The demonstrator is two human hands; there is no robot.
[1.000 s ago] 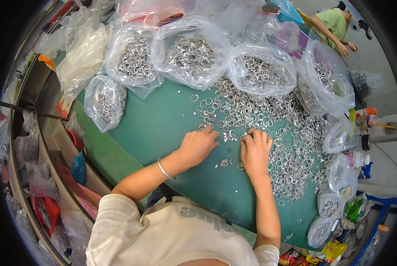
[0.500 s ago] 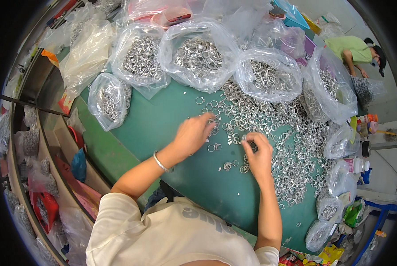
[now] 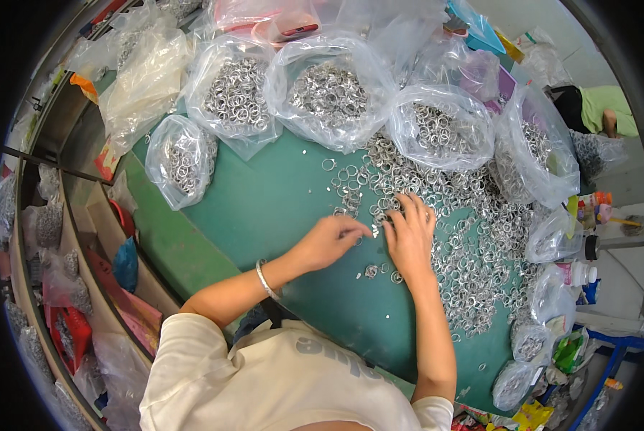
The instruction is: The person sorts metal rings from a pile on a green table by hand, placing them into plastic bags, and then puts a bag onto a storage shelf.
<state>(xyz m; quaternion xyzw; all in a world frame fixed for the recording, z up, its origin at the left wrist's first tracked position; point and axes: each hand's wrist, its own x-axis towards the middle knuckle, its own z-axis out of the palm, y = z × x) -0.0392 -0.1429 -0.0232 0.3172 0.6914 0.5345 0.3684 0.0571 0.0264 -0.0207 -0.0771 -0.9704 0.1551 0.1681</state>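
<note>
Over the green tabletop (image 3: 264,194), my left hand (image 3: 328,243) has its fingers drawn together, their tips beside small white pieces (image 3: 375,231). Whatever they may pinch is too small to make out. My right hand (image 3: 410,241) lies palm down with fingers apart, its fingertips at the left edge of a large heap of silver metal rings (image 3: 473,258). A looser group of rings (image 3: 349,192) is just beyond my left hand. Near my right wrist lie a small clump of rings (image 3: 371,271) and a few single ones.
Clear plastic bags of rings stand along the far side, among them a wide one (image 3: 329,90) and a smaller one (image 3: 180,161) at left. More bags (image 3: 530,345) line the right edge. Shelves with bags (image 3: 63,266) are at left. A person in green (image 3: 606,111) is at far right.
My left hand has come nearer and to the right, away from the loose rings. My right hand, pinched around a ring before, has moved slightly farther off and spread its fingers. The other person has shifted.
</note>
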